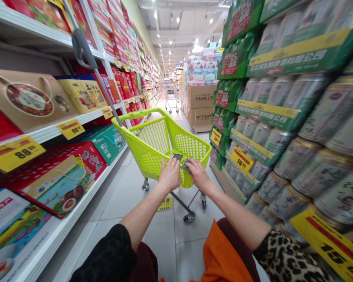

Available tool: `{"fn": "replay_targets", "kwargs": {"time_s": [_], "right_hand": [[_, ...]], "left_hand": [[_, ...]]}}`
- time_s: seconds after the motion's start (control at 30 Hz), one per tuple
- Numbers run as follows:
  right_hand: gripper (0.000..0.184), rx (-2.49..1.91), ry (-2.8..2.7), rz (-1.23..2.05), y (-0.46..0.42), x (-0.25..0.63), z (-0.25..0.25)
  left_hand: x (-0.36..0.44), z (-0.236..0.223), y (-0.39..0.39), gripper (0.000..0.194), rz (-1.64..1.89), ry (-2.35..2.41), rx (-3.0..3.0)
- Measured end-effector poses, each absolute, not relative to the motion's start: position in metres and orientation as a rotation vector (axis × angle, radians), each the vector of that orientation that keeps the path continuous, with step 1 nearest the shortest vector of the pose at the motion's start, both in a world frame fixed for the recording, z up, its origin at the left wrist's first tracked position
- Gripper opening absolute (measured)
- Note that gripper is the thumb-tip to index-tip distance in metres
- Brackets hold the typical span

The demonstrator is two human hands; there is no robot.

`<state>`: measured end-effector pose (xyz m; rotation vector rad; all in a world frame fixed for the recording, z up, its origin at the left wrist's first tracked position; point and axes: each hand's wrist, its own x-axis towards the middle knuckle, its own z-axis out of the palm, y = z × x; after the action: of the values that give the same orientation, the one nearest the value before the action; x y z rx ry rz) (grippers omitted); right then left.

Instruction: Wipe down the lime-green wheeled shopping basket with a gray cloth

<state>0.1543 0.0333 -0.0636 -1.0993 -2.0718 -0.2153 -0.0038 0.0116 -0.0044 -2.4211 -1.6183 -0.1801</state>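
Note:
My left hand and my right hand both rest over the near rim of a lime-green plastic shopping cart, fingers curled across it. A dark smartphone lies just past my left fingertips at the cart's rear edge. Under my right fingers sits a small grey object, partly hidden, too covered to name. The cart's basket has a mesh wall and stands on small castor wheels on the tiles. Its inside floor is mostly hidden by the near wall and my hands.
White shelves of boxed gift packs with yellow price tags line the left. Stacked green-and-yellow cases of canned drinks tower on the right, close to the cart. Cartons of wet wipes and another wire cart stand ahead on the tiled aisle floor.

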Motion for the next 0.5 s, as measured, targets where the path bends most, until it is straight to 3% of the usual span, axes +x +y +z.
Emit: {"fn": "replay_targets", "kwargs": {"time_s": [0.17, 0.5], "right_hand": [[0.038, -1.119, -2.071, -0.259, 0.035, 0.183, -0.063], [0.044, -1.361, -1.961, -0.269, 0.047, 0.223, -0.062]], "left_hand": [[-0.003, 0.002, 0.020, 0.055, -0.250, -1.510, -2.476], [0.014, -0.007, 0.034, 0.068, -0.163, -1.637, -2.422]]}}
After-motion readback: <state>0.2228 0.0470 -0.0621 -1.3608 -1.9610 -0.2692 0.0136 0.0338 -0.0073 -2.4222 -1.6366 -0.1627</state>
